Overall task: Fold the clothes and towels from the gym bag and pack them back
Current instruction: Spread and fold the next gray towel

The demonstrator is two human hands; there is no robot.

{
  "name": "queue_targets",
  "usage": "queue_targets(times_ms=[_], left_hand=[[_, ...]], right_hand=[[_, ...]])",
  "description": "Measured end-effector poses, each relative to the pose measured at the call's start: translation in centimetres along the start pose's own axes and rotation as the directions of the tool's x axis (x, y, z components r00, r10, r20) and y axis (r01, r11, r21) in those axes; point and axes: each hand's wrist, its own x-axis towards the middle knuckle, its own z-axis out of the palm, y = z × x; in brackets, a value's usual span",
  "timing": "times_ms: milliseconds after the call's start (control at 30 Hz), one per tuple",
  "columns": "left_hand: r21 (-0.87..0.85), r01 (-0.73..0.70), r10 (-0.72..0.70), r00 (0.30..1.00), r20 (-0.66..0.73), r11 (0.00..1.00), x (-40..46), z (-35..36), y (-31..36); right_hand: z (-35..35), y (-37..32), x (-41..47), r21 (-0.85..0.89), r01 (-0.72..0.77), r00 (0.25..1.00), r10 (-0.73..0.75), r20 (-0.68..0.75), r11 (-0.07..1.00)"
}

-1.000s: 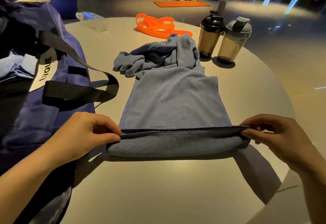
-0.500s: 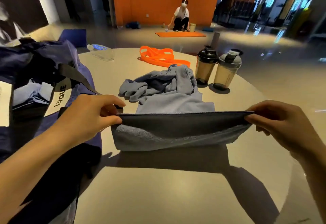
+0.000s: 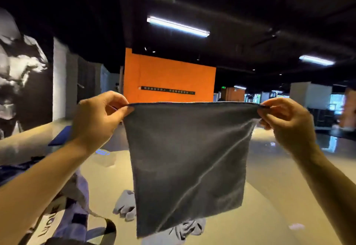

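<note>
Up in the air hangs the gray towel (image 3: pixel 187 163), stretched flat between 2 hands and draping down in front of the round table (image 3: pixel 269 206). At the lower left sits the navy gym bag (image 3: pixel 63 223), black strap curling off it. Beneath the towel's bottom edge, a crumpled blue-gray cloth (image 3: pixel 125 204) lies on the tabletop. The left hand (image 3: pixel 98 117) pinches the top left corner; the right hand (image 3: pixel 285 121) pinches the top right corner, edge taut.
</note>
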Motion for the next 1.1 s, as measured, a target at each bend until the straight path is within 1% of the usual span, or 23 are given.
queue_targets(times_ms=[33,67,100,133,200,233,267,467,533,567,633,667,700,767,800,900,967,1033,1100], left_hand=[[0.057,-0.091,0.092,0.996,-0.016,0.994,0.7,0.0,0.6],[0.085,-0.111,0.111,0.994,-0.002,0.99,1.4,0.0,0.9],[0.089,-0.067,0.065,0.997,0.03,0.994,1.9,0.1,0.8],[0.073,0.021,-0.026,0.997,0.072,0.997,2.3,0.0,0.6],[-0.013,0.21,-0.204,0.964,0.17,0.978,2.8,-0.3,0.4],[-0.039,0.259,-0.247,0.95,0.192,0.965,2.8,-0.5,0.4],[-0.04,0.274,-0.262,0.946,0.193,0.961,2.9,-0.7,0.5],[0.05,0.182,-0.187,0.969,0.159,0.982,2.5,-1.9,2.0],[0.099,0.098,-0.11,0.986,0.121,0.99,1.8,-2.3,2.1],[0.118,0.042,-0.054,0.994,0.1,0.992,1.4,-2.5,2.3],[0.115,-0.05,0.046,0.998,0.039,0.992,0.2,-2.5,2.6],[0.081,-0.041,0.041,0.999,-0.008,0.996,-0.2,-2.5,2.7],[0.022,0.015,-0.014,0.999,-0.042,1.0,-0.5,-2.6,2.8],[-0.061,0.135,-0.137,0.99,-0.03,0.989,-1.1,-2.6,2.8],[-0.042,0.153,-0.154,0.988,-0.005,0.987,-1.4,-2.7,2.6],[-0.019,0.115,-0.113,0.992,0.056,0.993,-2.2,-3.1,2.9],[0.0,0.059,-0.059,0.995,0.08,0.998,-2.8,-3.4,3.7],[0.045,0.003,-0.006,0.997,0.073,0.999,-3.1,-3.8,4.6],[0.068,-0.034,0.032,0.999,0.031,0.997,-3.3,-4.1,5.7]], right_hand=[[-0.1,-0.3,0.6,-0.022,0.021,1.0,-0.021,0.0,1.0],[-0.1,-0.6,1.1,-0.032,0.004,1.0,-0.004,0.019,0.999],[-0.2,-0.8,1.5,-0.027,-0.033,0.999,0.034,0.041,0.999],[-0.2,-0.9,1.7,-0.014,-0.067,0.996,0.068,0.051,0.998],[-0.5,-1.1,2.2,-0.003,-0.099,0.994,0.099,0.049,0.995],[-0.5,-1.1,2.2,-0.008,-0.106,0.993,0.106,0.052,0.994],[-0.6,-1.2,2.2,-0.018,-0.111,0.992,0.112,0.057,0.994],[-0.9,-2.2,1.6,-0.066,-0.103,0.993,0.106,0.048,0.992],[-1.1,-2.8,1.2,-0.112,-0.087,0.988,0.1,0.114,0.99],[-1.2,-2.9,1.0,-0.13,-0.068,0.989,0.084,0.119,0.989],[-1.5,-3.0,0.4,-0.083,-0.066,0.996,0.071,0.06,0.994],[-1.6,-2.9,0.1,-0.063,-0.081,0.995,0.084,0.049,0.995],[-1.7,-2.9,-0.2,-0.064,-0.097,0.993,0.1,0.06,0.993],[-1.8,-2.8,-0.9,-0.066,-0.104,0.993,0.107,0.055,0.992],[-1.9,-2.9,-1.1,-0.06,-0.09,0.995,0.093,0.037,0.994],[-2.9,-3.6,-1.4,-0.041,-0.066,0.997,0.068,0.041,0.997],[-3.6,-4.2,-1.9,-0.02,-0.059,0.998,0.059,0.027,0.998],[-4.3,-5.1,-2.6,-0.008,-0.013,1.0,0.013,-0.024,1.0],[-5.0,-6.2,-3.2,-0.024,0.061,0.993,-0.063,-0.1,0.998]])
